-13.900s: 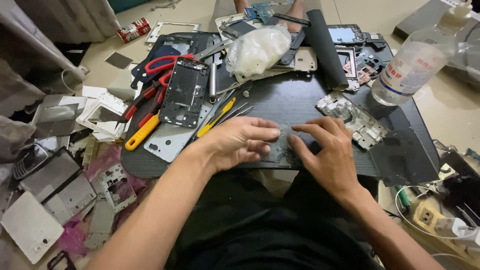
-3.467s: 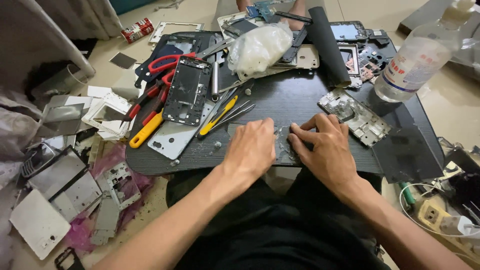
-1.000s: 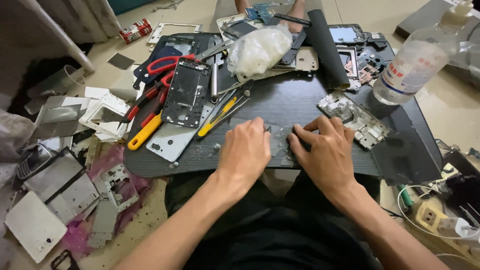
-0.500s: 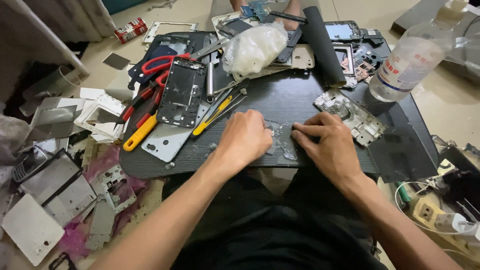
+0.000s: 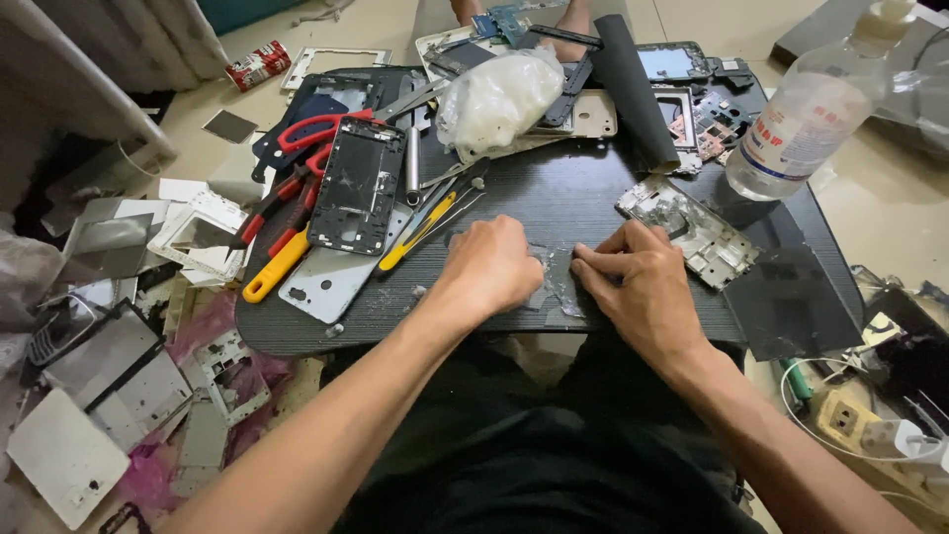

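1. I see the dark round-edged wooden bench [image 5: 593, 203] as my landmark; everything else sits on it or around it.
2. At its far right edge stands a clear plastic bottle [image 5: 806, 124] with a white label, upright.
3. Toward the far middle lies a cloudy white plastic bag [image 5: 499, 99], bunched up.
4. Left of centre lies a black gutted phone frame [image 5: 361, 183], with red-handled scissors [image 5: 306, 133] beyond it and a yellow-handled screwdriver [image 5: 415, 235] just beside it.
5. Right of centre lies a silver metal phone mid-plate [image 5: 697, 229], stripped bare.
6. My left hand [image 5: 491, 267] is curled closed at the near edge, knuckles up; I cannot tell whether it pinches anything.
7. My right hand [image 5: 638, 287] presses fingertips together on the thin clear cracked film piece [image 5: 556, 282] between both hands.
8. My judgement: the film looks partly lifted and crumpled, with fragments around it, so the peeling is underway, not finished.
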